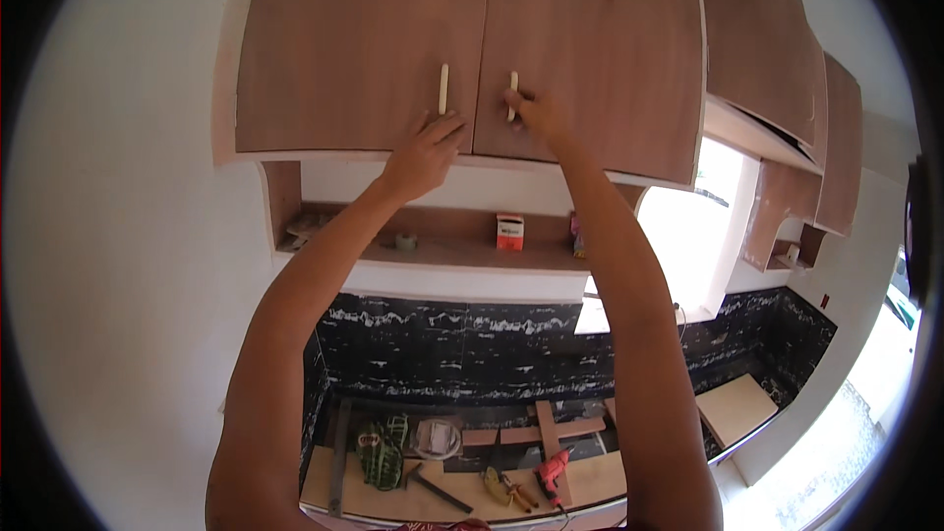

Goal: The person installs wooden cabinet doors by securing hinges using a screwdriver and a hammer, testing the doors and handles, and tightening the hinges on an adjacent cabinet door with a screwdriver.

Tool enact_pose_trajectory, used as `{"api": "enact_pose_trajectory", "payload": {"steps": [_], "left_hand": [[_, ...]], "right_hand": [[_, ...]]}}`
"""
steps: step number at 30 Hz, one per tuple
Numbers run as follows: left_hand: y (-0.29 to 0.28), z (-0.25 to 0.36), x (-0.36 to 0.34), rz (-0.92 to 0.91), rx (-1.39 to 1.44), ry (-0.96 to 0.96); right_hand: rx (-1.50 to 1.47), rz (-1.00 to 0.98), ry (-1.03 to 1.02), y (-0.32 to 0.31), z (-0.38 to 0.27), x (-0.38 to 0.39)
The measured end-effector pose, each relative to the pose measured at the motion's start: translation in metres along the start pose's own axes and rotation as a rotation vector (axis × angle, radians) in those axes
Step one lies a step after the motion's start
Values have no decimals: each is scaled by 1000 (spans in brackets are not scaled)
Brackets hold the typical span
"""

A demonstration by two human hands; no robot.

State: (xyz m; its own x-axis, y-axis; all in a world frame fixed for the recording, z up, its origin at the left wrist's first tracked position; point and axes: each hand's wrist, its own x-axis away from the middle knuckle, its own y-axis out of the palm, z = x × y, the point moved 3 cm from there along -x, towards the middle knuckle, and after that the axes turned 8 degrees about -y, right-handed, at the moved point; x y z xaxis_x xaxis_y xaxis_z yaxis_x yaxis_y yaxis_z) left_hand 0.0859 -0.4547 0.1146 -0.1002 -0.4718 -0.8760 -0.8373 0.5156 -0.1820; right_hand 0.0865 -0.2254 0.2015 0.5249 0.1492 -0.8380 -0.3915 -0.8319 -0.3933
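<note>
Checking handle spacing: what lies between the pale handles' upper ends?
The head view shows only the seam and bare brown doors between the tops of the left handle and right handle.

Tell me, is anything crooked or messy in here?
Yes: the wide brown wooden cabinet door at upper right seems not quite flush, with a dark gap below it. The pink pistol-shaped power drill lying by crossed brown wooden strips looks messy.
</note>
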Motion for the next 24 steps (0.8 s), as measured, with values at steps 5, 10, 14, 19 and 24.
{"api": "enact_pose_trajectory", "payload": {"steps": [5, 10, 14, 19, 24], "left_hand": [[0, 13, 20, -81, -80, -65], [1, 20, 19, -103, -99, -81], [-4, 27, 13, -96, -149, -85], [-6, 35, 7, -63, -152, -114], [-9, 11, 8, 65, 142, -187]], "right_hand": [[-27, 20, -16, -4, -11, 8], [-58, 24, -21, -5, -9, 7], [-27, 99, -81, -8, -3, 5], [43, 179, -92, 0, 4, 16], [53, 215, -129, 9, 1, 21]]}}
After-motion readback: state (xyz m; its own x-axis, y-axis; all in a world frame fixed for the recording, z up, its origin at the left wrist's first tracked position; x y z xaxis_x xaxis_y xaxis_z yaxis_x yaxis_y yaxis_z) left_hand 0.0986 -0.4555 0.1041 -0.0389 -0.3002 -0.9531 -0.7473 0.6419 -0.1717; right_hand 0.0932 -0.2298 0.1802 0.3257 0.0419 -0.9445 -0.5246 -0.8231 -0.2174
